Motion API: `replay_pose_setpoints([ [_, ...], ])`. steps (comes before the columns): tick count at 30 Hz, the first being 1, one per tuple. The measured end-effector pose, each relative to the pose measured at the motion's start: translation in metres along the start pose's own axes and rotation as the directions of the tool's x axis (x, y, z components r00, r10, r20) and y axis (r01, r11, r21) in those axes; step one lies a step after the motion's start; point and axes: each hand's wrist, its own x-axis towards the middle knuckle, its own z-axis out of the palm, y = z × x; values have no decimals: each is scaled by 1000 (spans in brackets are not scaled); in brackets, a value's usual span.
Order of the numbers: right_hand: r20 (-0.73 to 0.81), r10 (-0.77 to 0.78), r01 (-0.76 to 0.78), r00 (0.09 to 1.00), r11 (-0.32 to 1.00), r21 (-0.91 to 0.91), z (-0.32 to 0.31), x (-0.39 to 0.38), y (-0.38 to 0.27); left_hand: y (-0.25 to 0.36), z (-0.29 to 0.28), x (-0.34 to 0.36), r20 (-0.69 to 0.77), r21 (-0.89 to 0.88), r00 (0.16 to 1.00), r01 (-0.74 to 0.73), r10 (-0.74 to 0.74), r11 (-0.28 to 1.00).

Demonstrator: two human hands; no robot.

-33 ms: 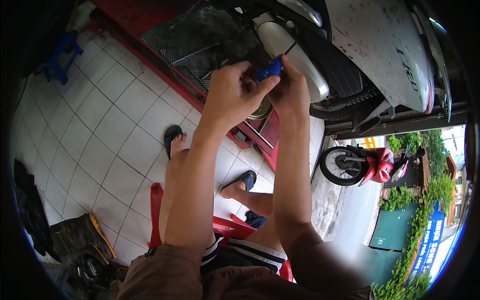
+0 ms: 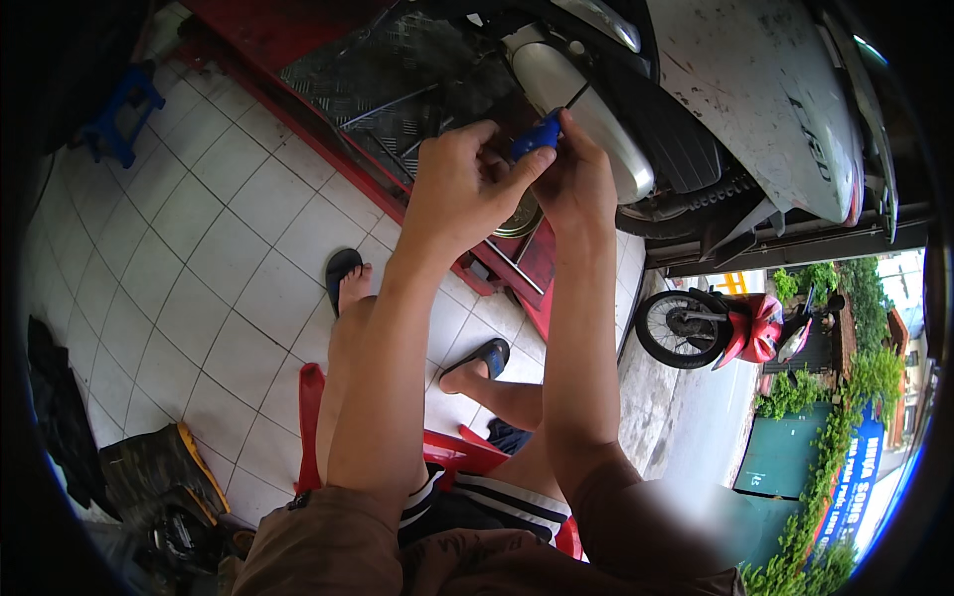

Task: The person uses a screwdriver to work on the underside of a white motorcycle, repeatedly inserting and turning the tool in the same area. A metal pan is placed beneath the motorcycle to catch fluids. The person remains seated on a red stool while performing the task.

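Both my hands are raised together in front of the silver motorbike [image 2: 765, 89], around a screwdriver with a blue handle [image 2: 535, 137]. My left hand [image 2: 465, 184] is closed on the handle, its thumb lying along the blue grip. My right hand [image 2: 581, 184] pinches the same tool from the other side, with its fingertips near the front of the handle. A thin dark shaft sticks out past the right fingertips toward the bike's silver engine cover [image 2: 586, 114]. Whether the tip touches anything cannot be made out. Part of the handle is hidden behind my fingers.
The bike stands on a red lift platform [image 2: 328, 129] with a dark tread plate; a thin metal rod [image 2: 388, 104] lies there. A blue stool [image 2: 124, 114] is at far left, camouflage boots [image 2: 164, 472] at lower left. Outside stands a red motorbike [image 2: 750, 333].
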Motion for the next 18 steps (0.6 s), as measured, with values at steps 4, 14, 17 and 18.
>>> replay_pose_setpoints([
  [4, 57, 26, -30, 998, 997, 67, 1, -2, 0, -3, 3, -1, -65, 2, 997, -43, 43, 999],
  [14, 81, 75, -76, 994, 997, 6, 2, -7, 6, -1, -2, 0, -134, 0, 977, -168, 167, 986],
  [17, 62, 91, -95, 994, 994, 57, 1, -3, 7, 2, -4, 0, -85, 75, 973, -207, 213, 975],
  [18, 65, 92, -98, 994, 992, 80, -1, 0, 8, 4, -4, 0, -57, 115, 972, -219, 227, 969],
])
